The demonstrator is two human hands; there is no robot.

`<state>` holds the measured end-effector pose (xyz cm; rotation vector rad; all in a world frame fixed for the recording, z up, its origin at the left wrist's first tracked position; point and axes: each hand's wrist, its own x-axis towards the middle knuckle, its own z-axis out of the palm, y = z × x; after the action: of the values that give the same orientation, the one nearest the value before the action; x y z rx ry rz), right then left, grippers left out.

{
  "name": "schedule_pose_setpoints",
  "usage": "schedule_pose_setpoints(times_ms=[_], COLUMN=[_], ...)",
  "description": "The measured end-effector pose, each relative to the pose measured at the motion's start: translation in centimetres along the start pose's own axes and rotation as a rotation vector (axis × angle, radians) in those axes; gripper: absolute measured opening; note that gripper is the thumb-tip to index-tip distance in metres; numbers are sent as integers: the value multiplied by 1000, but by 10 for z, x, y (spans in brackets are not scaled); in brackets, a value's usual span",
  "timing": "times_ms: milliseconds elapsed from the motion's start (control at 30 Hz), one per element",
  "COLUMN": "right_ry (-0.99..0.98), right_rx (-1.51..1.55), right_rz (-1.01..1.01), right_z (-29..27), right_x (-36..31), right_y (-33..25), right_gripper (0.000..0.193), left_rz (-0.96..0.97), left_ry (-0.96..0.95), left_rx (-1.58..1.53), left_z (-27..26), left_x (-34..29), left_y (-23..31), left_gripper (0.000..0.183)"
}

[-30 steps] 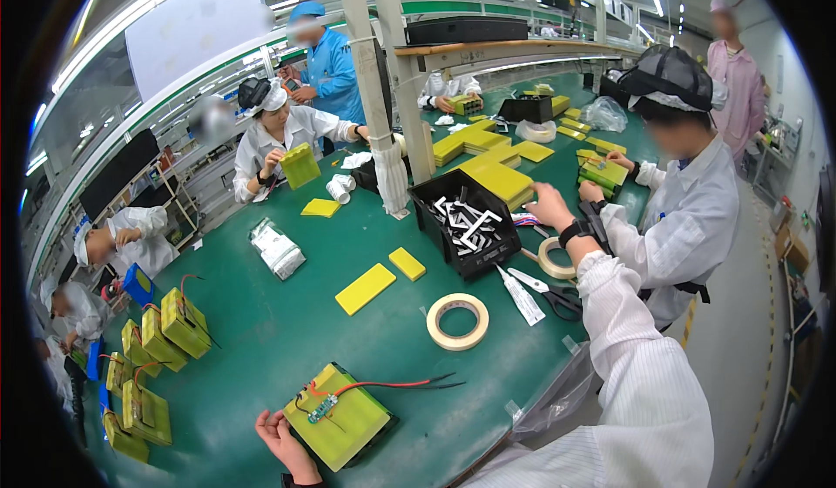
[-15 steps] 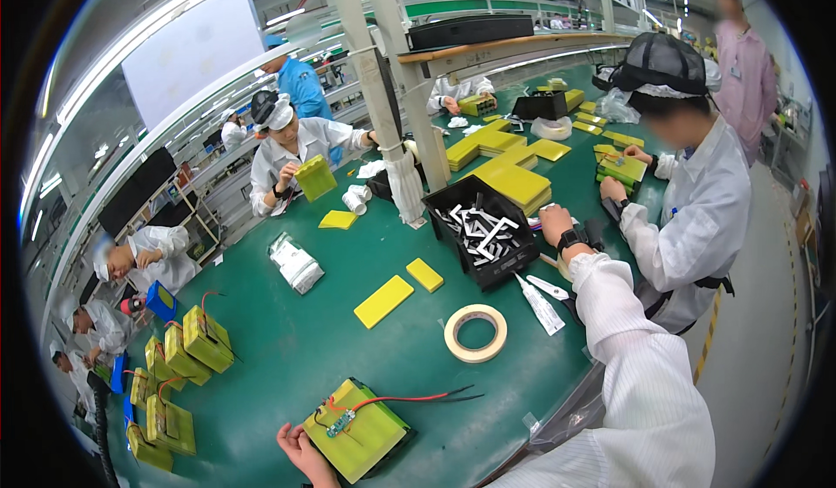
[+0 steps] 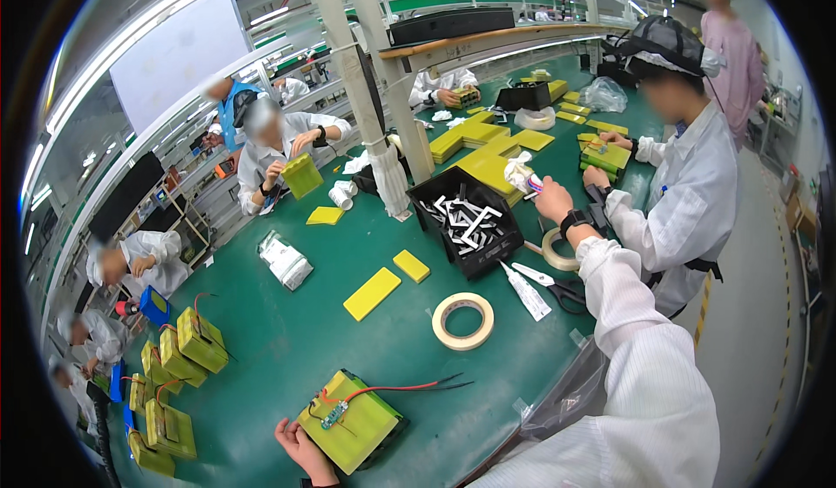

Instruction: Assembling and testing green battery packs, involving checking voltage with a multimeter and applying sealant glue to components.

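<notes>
My left hand (image 3: 306, 451) lies beside the yellow-green wrapped battery pack (image 3: 355, 436) at the front, touching its left edge with fingers loosely apart. The pack has a small green circuit board (image 3: 333, 415) on top, and red and black leads running right. My right hand (image 3: 554, 202), reaching far across the table, is closed on a small white tube with red and blue markings (image 3: 535, 187). Crumpled white tissue (image 3: 518, 171) shows at the tube's far end. Just left of that hand stands a black bin (image 3: 477, 259) of black and white strips.
A tape roll (image 3: 463, 321), yellow sheets (image 3: 372, 294), a white tube (image 3: 525, 292) and scissors (image 3: 557, 288) lie mid-table. Several wired battery packs (image 3: 201, 338) stand at left. At right a co-worker (image 3: 688, 183) handles another pack. A post (image 3: 383, 175) rises behind the bin.
My right hand has lifted from beside the bin, with the tube and tissue now showing in it. The scissors and a second tape roll are uncovered. My left hand stays at the battery pack.
</notes>
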<state>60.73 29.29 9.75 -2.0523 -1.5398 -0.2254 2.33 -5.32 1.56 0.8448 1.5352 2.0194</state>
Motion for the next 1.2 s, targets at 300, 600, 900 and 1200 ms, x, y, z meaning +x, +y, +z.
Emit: schedule_pose_setpoints(times_ms=[300, 600, 900, 1200], right_ry=[-176, -689, -506, -899], right_rx=[-159, -92, 297, 804], right_rz=[-185, -20, -167, -746], right_z=[-38, -89, -111, -180], right_x=[0, -3, -31, -223], right_y=[-10, -22, -29, -190], right_gripper=[24, 27, 35, 43], left_rz=[-10, -1, -13, 482], left_ry=[-35, -55, -59, 55], left_rx=[37, 45, 68, 153], left_z=[-4, -6, -8, 32], left_x=[0, 1, 0, -47], left_y=[1, -1, 4, 96], left_gripper=[31, 30, 30, 23])
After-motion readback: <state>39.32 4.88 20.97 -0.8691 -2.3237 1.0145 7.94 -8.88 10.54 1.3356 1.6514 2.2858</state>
